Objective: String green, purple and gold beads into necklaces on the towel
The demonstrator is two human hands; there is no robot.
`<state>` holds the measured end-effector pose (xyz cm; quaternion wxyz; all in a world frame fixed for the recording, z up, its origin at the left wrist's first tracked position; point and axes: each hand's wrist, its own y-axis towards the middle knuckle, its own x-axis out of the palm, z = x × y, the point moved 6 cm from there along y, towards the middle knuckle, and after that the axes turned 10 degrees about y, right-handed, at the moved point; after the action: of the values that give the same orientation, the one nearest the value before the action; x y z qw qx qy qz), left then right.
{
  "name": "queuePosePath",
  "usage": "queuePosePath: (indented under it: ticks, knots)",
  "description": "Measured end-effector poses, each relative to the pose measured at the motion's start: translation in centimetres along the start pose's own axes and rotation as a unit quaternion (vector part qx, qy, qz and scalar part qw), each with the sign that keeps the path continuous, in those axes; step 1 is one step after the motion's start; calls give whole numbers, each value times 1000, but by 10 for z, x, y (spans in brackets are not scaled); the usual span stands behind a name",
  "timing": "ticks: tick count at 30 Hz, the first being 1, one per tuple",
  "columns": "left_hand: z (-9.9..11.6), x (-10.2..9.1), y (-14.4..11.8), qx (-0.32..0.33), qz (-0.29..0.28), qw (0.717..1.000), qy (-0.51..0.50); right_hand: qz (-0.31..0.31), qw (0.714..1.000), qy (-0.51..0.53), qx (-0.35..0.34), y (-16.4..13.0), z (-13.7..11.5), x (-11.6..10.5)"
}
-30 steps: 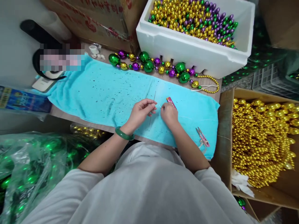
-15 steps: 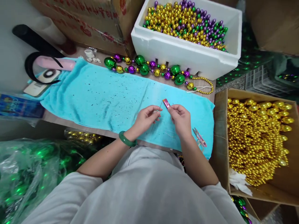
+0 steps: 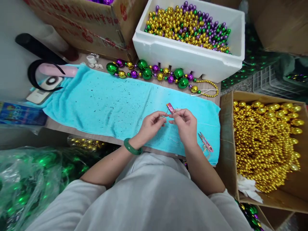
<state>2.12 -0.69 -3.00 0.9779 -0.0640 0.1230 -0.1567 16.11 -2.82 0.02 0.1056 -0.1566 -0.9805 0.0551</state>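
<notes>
Needle (image 3: 166, 113), thin and metallic, pinched between left hand (image 3: 151, 124) and right hand (image 3: 184, 124) fingertips, both hands closed over the turquoise towel (image 3: 108, 102)

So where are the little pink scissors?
The pink scissors lie on the blue towel near its right end, just right of the right hand.

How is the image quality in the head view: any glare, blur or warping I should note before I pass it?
Head view: even, soft light with weak shadows; bright glints on the gold beads and the plastic bag; wide-angle bending at the edges, plain on the foam box; the left hand and right hand are sharp, but what they pinch is too thin to make out.
</notes>
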Motion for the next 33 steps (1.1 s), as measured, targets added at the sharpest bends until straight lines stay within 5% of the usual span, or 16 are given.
queuePosePath:
  ticks: [33]
  knots:
    - [7,3,-7,128,47,973,185,26,999,32,28,5,7,-5]
